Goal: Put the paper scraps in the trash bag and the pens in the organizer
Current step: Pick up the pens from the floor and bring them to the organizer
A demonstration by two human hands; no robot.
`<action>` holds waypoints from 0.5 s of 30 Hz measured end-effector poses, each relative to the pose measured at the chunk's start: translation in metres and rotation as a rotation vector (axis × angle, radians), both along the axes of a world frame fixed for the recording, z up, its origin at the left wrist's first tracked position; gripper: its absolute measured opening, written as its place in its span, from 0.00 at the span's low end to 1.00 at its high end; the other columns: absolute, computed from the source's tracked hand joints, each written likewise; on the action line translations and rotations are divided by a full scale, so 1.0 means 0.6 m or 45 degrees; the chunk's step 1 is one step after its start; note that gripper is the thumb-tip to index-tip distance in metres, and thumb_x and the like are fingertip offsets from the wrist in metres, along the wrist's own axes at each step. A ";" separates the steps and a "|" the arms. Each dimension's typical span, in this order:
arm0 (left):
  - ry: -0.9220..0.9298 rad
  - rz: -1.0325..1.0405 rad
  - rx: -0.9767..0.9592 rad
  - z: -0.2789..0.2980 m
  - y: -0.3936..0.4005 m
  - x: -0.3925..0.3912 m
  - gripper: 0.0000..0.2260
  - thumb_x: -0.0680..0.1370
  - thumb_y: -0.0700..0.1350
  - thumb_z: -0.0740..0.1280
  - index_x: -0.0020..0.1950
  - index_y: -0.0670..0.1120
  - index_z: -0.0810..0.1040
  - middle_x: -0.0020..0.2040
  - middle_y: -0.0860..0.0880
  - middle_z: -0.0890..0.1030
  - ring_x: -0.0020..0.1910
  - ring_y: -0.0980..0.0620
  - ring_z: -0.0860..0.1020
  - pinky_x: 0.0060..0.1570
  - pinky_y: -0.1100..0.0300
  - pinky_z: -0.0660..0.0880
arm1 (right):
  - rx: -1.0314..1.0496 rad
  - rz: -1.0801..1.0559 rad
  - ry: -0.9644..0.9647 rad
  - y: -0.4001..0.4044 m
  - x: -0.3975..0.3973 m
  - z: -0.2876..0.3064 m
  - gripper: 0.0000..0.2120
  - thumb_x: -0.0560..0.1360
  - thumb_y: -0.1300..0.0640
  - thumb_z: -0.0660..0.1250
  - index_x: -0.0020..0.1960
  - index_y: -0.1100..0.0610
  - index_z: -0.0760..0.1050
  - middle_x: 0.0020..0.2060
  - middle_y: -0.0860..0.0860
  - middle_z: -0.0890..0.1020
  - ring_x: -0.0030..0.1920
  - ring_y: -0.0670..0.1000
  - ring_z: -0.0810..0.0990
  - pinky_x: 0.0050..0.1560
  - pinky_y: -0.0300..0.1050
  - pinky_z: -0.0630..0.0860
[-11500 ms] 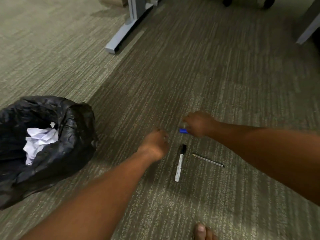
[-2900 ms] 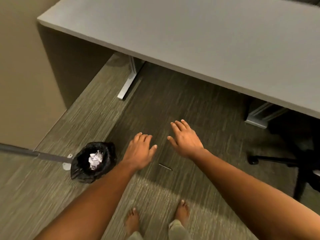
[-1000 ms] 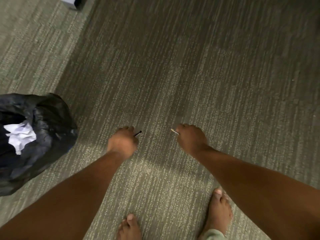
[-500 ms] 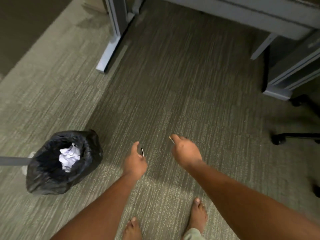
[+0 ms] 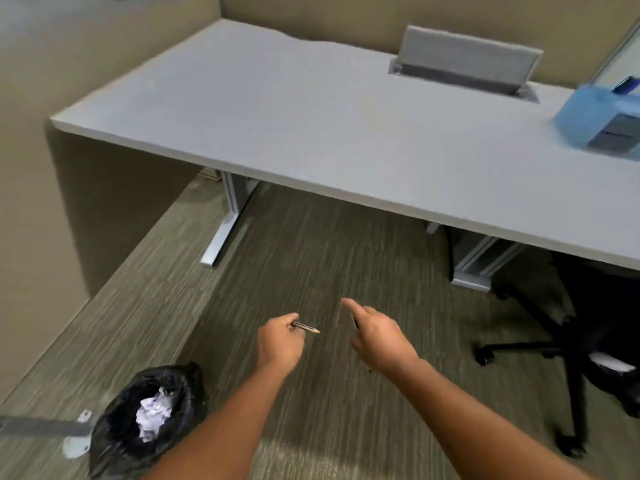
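Observation:
My left hand is closed on a thin striped pen; its light tip points right. My right hand is beside it, index finger stretched out, with a short dark thin piece pinched at the thumb; I cannot tell if it is a cap or another pen. Both hands hover above the carpet in front of the desk. The black trash bag stands at the lower left with crumpled white paper scraps inside. A blue organizer, blurred, sits on the desk at the far right with a blue marker in it.
The grey desk spans the upper view, with a raised cable flap at the back. Its metal legs stand on the carpet. A black office chair is at the right. Beige partition walls close the left side.
The view has lifted from the floor to the desk top, and the organizer has come into sight. Both hands have risen from the carpet, still holding the thin pen pieces.

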State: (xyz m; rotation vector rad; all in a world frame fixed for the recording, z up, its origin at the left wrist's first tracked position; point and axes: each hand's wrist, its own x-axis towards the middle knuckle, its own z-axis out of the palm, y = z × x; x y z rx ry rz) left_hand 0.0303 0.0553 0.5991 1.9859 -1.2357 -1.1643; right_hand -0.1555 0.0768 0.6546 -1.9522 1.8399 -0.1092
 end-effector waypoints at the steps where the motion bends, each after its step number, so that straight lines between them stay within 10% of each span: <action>1: 0.006 0.004 -0.031 0.029 -0.006 -0.009 0.14 0.72 0.37 0.70 0.57 0.43 0.84 0.47 0.41 0.86 0.44 0.45 0.85 0.50 0.51 0.80 | -0.021 -0.016 -0.006 -0.003 -0.004 0.025 0.31 0.75 0.61 0.59 0.77 0.48 0.57 0.64 0.54 0.76 0.61 0.58 0.77 0.59 0.47 0.73; 7: -0.199 -0.142 -0.154 0.169 -0.037 -0.068 0.08 0.73 0.51 0.70 0.40 0.48 0.84 0.33 0.48 0.84 0.37 0.44 0.83 0.38 0.52 0.79 | -0.184 -0.105 -0.072 -0.025 -0.048 0.149 0.29 0.77 0.58 0.59 0.75 0.44 0.57 0.56 0.50 0.78 0.55 0.54 0.79 0.56 0.48 0.77; 15: -0.242 -0.419 -0.189 0.310 -0.073 -0.192 0.12 0.80 0.53 0.62 0.43 0.50 0.81 0.38 0.50 0.81 0.39 0.50 0.80 0.42 0.54 0.78 | -0.388 -0.093 -0.154 -0.055 -0.152 0.265 0.27 0.78 0.54 0.62 0.75 0.45 0.59 0.48 0.47 0.79 0.47 0.47 0.78 0.49 0.42 0.74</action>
